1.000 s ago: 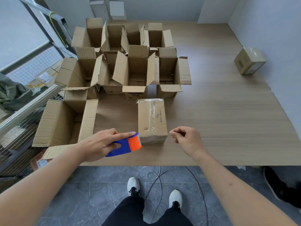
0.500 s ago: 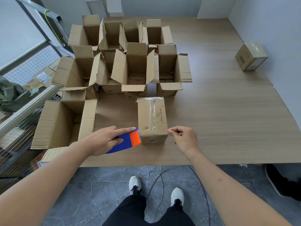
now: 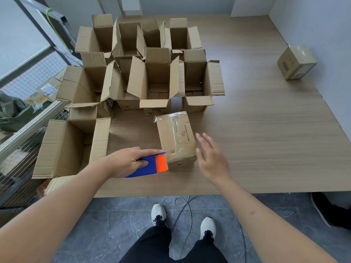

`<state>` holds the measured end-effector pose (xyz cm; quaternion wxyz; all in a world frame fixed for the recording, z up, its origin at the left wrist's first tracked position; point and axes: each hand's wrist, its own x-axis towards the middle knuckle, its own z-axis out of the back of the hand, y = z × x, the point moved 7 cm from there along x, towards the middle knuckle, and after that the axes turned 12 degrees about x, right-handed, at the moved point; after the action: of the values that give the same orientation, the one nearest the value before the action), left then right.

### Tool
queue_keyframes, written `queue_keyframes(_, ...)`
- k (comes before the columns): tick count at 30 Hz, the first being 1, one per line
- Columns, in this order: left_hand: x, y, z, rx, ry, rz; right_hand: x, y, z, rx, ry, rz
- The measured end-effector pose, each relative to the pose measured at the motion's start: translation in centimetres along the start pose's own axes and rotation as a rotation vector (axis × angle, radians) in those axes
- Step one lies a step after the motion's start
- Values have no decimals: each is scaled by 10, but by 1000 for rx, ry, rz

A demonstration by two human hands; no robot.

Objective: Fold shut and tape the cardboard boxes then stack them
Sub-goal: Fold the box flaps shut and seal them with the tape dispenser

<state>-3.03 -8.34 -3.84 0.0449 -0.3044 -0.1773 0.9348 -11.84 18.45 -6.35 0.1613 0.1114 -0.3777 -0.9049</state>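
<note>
The closed box (image 3: 175, 138) lies on the wooden table (image 3: 266, 145) just ahead of the person, a clear strip of tape running along its top seam and down the near end, which suggests its sealing is finished or nearly so and that it sits apart from the others because it is the one in hand. The left hand (image 3: 126, 162), at about 8 o'clock from that box, grips the blue body of the tape dispenser (image 3: 152, 165) with fingers wrapped over it and the thumb underneath; the orange roller end touches or nearly touches the box's near left corner, though I cannot tell whether the tape is cut free there. The right hand (image 3: 212, 159) hovers at 4 o'clock from the box, fingers spread and straight, holding nothing, just beside the right face without clearly touching it; I judge it is placed to steady or lift the box. The open boxes (image 3: 157, 80) crowd from 10 to 12 o'clock, flaps standing up, waiting their turn. Another sealed box (image 3: 296, 62) rests well apart at 2 o'clock near the wall, probably the start of the stack. Most of the task remains.
</note>
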Motion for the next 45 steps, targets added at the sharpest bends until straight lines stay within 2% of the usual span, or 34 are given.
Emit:
queue_keyframes(1,1,-1,-1,-11,1,5,1,15,-7,-100,13,131)
queue_keyframes(3,2,-5,-4,-46,1,7,0,32,-33,-254,155,323)
queue_keyframes(6,0,-6,-13,-143,6,9,-2,25,-59,-427,242,441)
queue_keyframes(13,-19,5,-42,-397,13,-20,3,15,-63,-446,169,489)
queue_keyframes(24,-13,10,-46,-252,-37,93,5,17,-57,-422,207,479)
queue_keyframes(29,-7,7,-53,-321,-5,122,4,20,-56,-397,222,473)
queue_keyframes(32,-13,26,-62,-244,59,224,5,22,-54,-381,265,461)
queue_keyframes(36,-23,29,-71,-314,0,226,3,29,-53,-354,272,416)
queue_keyframes(40,-7,28,-72,-170,-88,293,2,50,-50,-246,91,371)
queue_keyframes(45,3,31,-72,36,-193,406,4,64,-67,-335,-47,354)
